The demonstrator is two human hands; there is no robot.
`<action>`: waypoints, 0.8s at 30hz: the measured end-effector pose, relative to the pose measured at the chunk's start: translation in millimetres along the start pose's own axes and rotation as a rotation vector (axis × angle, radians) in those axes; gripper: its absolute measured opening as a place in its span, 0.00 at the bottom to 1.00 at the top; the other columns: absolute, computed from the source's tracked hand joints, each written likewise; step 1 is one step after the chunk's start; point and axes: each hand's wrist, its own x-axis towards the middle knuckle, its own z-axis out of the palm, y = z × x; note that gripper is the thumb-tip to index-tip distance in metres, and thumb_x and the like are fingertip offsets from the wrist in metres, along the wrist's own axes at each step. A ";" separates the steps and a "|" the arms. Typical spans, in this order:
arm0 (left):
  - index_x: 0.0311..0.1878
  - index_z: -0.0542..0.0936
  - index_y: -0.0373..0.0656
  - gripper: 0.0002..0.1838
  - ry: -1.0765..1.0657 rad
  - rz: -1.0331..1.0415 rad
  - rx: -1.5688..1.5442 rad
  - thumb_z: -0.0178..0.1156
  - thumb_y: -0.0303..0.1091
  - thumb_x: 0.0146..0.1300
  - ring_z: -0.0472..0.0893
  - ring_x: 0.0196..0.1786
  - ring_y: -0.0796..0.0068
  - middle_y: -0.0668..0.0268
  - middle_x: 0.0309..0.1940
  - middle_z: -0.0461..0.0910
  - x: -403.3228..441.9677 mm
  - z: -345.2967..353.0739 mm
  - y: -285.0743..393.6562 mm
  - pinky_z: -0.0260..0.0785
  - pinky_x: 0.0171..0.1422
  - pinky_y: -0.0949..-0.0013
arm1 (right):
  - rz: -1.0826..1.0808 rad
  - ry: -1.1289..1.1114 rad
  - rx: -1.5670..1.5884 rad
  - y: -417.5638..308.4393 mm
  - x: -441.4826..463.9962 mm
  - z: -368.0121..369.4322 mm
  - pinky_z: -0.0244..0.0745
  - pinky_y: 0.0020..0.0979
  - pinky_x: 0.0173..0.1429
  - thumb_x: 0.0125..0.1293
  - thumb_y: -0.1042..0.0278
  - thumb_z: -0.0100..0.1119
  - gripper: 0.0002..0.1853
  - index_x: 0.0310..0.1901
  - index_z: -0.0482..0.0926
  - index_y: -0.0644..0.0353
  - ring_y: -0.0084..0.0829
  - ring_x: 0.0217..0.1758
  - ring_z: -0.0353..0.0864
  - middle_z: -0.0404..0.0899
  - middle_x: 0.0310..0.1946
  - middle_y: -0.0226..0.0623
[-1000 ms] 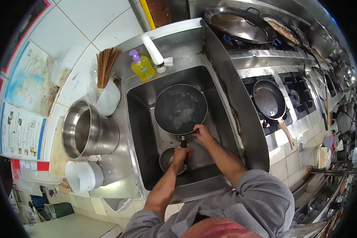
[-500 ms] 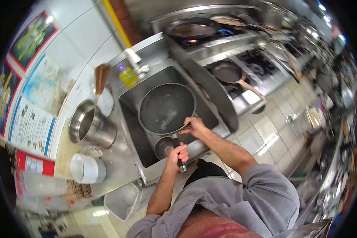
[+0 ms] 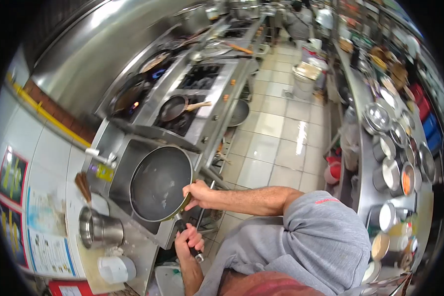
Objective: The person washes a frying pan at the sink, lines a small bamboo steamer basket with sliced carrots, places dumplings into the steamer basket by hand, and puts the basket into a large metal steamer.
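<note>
The left hand's (image 3: 188,241) grip wraps the slim black handle (image 3: 182,226) of a round, shallow frying pan (image 3: 162,183), while the right hand's (image 3: 200,195) grip pinches its rim. The pan is held over the steel sink (image 3: 122,178), handle past the sink's front edge, its dark, smooth interior marked with pale patches. By the counter's (image 3: 140,249) wall edge stands a shiny, flared steel pot (image 3: 103,233), near a white plastic tub (image 3: 118,269).

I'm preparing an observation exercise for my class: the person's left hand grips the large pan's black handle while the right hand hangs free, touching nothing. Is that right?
Not quite: the right hand is not free. The head view shows it holding the large pan at its rim, near the handle. The left hand does grip the black handle.
</note>
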 end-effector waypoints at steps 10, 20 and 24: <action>0.38 0.75 0.40 0.07 -0.161 -0.042 0.121 0.48 0.23 0.59 0.60 0.11 0.86 0.74 0.16 0.62 -3.8 105.5 -73.4 0.54 0.12 0.77 | -0.118 0.031 0.043 -88.4 -88.6 -87.4 0.81 0.41 0.26 0.47 0.80 0.53 0.15 0.39 0.66 0.69 0.40 0.30 0.78 0.71 0.33 0.44; 0.36 0.73 0.43 0.05 -0.232 -0.143 0.094 0.53 0.22 0.56 0.62 0.12 0.85 0.73 0.16 0.63 105.8 225.9 -144.4 0.56 0.12 0.76 | -0.231 0.044 0.070 -224.0 -89.8 -207.3 0.81 0.41 0.24 0.47 0.80 0.53 0.14 0.38 0.69 0.72 0.40 0.27 0.78 0.72 0.31 0.43; 0.33 0.72 0.42 0.04 -0.305 -0.163 0.178 0.55 0.23 0.56 0.62 0.12 0.84 0.72 0.16 0.64 169.9 276.1 -153.8 0.56 0.13 0.75 | -0.302 0.088 0.088 -279.9 -60.6 -255.2 0.83 0.41 0.27 0.49 0.78 0.51 0.14 0.39 0.69 0.72 0.40 0.28 0.79 0.72 0.32 0.44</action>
